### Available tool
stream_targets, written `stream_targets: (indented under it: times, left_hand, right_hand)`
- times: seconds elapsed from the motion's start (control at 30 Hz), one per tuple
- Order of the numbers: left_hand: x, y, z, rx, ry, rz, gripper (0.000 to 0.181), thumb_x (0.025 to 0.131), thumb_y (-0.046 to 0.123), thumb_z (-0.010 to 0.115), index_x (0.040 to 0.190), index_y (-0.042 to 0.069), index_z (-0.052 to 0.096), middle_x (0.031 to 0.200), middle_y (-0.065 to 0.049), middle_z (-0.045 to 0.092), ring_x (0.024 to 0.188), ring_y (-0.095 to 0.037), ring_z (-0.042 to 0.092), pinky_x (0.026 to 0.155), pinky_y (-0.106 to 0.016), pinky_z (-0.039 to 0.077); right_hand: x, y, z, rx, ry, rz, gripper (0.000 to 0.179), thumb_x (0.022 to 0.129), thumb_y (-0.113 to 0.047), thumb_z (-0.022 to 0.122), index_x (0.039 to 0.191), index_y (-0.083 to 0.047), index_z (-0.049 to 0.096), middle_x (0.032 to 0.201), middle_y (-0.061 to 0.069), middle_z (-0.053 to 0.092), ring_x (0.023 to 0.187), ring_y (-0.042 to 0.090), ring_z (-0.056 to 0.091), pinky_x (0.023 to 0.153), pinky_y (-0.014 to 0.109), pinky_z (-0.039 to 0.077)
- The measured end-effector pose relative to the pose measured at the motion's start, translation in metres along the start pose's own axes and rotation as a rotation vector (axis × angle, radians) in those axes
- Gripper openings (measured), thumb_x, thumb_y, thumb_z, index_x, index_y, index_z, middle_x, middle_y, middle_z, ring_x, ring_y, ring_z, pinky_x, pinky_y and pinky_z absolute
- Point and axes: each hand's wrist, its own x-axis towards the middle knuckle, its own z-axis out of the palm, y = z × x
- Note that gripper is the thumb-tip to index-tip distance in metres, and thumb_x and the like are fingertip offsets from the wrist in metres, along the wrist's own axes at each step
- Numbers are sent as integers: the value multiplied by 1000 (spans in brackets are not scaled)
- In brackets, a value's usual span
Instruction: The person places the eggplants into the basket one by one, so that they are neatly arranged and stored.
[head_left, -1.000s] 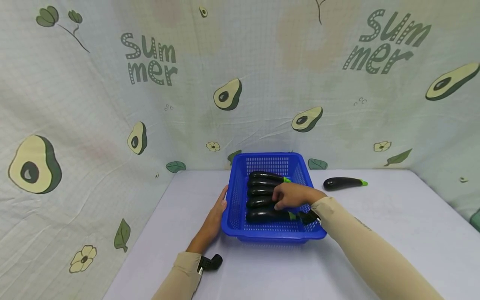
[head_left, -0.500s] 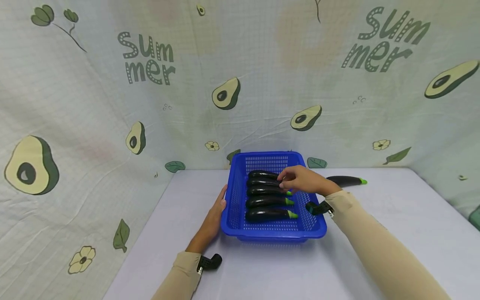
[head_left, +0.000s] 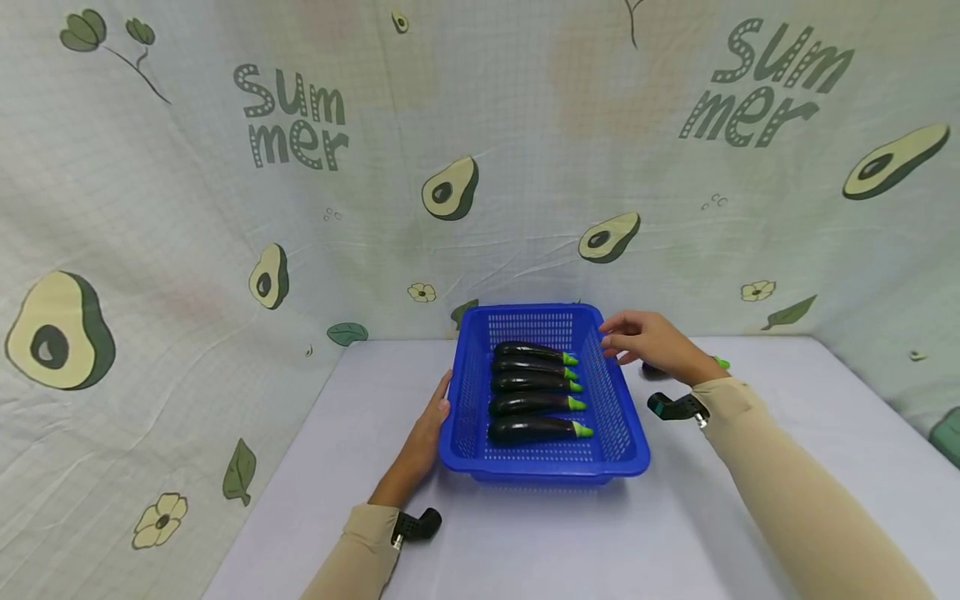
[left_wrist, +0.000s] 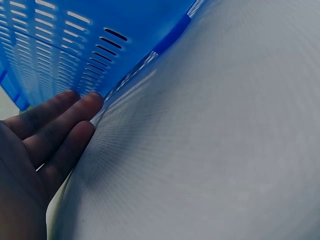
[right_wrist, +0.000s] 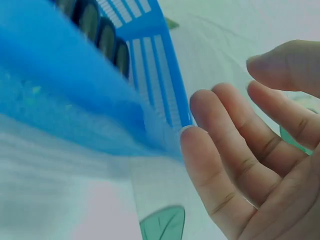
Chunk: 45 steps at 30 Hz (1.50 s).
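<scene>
Several dark eggplants (head_left: 531, 405) with green stem ends lie in a row inside a blue plastic basket (head_left: 536, 468). My left hand (head_left: 425, 435) rests against the basket's left side with straight fingers; in the left wrist view those fingers (left_wrist: 65, 130) touch its slotted wall. Just past the right rim, my right hand (head_left: 656, 342) hangs in the air with relaxed, slightly bent fingers, holding nothing. Another eggplant (head_left: 654, 372) lies on the table behind and below the right hand, mostly hidden by it. In the right wrist view, the fingers (right_wrist: 235, 145) are spread beside the basket wall.
The white table (head_left: 517, 542) runs out to both sides of the basket. Behind it hangs a pale cloth (head_left: 517, 117) printed with avocados, leaves and lettering.
My right hand has lifted out from over the eggplants in the basket and moved right, past the rim toward the eggplant on the table. My left hand has stayed at the basket's side.
</scene>
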Motion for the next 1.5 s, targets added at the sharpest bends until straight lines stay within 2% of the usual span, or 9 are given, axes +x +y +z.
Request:
stream_targets:
  times: [0.17, 0.37, 0.53, 0.67, 0.93, 1.03, 1.2, 1.3, 1.5]
  left_hand:
    - [0, -2, 0, -4, 4, 12, 56, 110, 24, 22, 162, 11, 7, 167, -7, 12, 151, -28, 11, 119, -55, 12]
    - [0, -3, -1, -26, -3, 14, 56, 110, 23, 22, 162, 12, 7, 167, -7, 12, 151, -28, 11, 119, -55, 12]
    - [0, -1, -2, -34, -10, 9, 56, 110, 24, 22, 162, 14, 7, 167, -7, 11, 151, -27, 11, 119, -54, 13]
    - [1, 0, -2, -23, -3, 21, 55, 110, 23, 22, 162, 14, 7, 167, -8, 11, 151, -27, 11, 119, -53, 13]
    - [1, 2, -2, -6, -16, 27, 55, 110, 21, 21, 162, 11, 6, 167, -9, 10, 151, -27, 10, 119, -52, 13]
    - [1, 0, -1, -14, -15, 29, 55, 110, 20, 22, 162, 9, 6, 166, -10, 11, 151, -28, 10, 119, -53, 12]
    - [2, -2, -1, -12, -12, 36, 56, 110, 20, 22, 162, 7, 7, 167, -9, 11, 152, -28, 10, 119, -53, 12]
    - [2, -3, -1, -8, -14, 35, 56, 110, 21, 21, 162, 8, 6, 167, -8, 11, 151, -26, 10, 119, -52, 12]
    - [0, -3, -1, -27, -20, 23, 56, 110, 22, 22, 162, 10, 5, 167, -8, 10, 152, -27, 9, 119, -54, 11]
  right_hand:
    - [-4, 13, -13, -11, 69, 17, 41, 100, -23, 63, 130, 4, 56, 121, 26, 64, 103, 35, 67, 81, 40, 59]
    - [-10, 35, -26, 7, 159, 61, 42, 102, -20, 60, 133, 5, 52, 118, 22, 65, 101, 28, 69, 83, 43, 58]
    - [-15, 50, -34, 51, 177, 107, 45, 105, -21, 54, 140, 6, 47, 125, 23, 62, 105, 26, 67, 87, 42, 57]
    - [-17, 58, -37, 34, 216, 107, 46, 106, -23, 51, 140, 7, 46, 130, 28, 58, 108, 28, 66, 85, 37, 57]
    - [-24, 91, -43, 1, 368, 135, 44, 104, -19, 52, 138, 10, 48, 130, 31, 56, 91, -1, 61, 78, 22, 56]
    - [-28, 105, -46, -42, 412, 159, 44, 103, -21, 54, 137, 9, 50, 130, 30, 57, 99, 10, 62, 78, 21, 55]
    - [-35, 119, -51, -222, 424, 181, 45, 103, -21, 54, 136, 8, 51, 132, 31, 55, 118, 43, 53, 92, 49, 51]
    - [-38, 124, -53, -288, 408, 189, 45, 101, -19, 55, 136, 9, 50, 132, 34, 51, 120, 50, 48, 95, 62, 44]
    - [-41, 135, -57, -391, 374, 185, 46, 97, -16, 58, 136, 8, 50, 136, 37, 49, 126, 55, 42, 99, 67, 35]
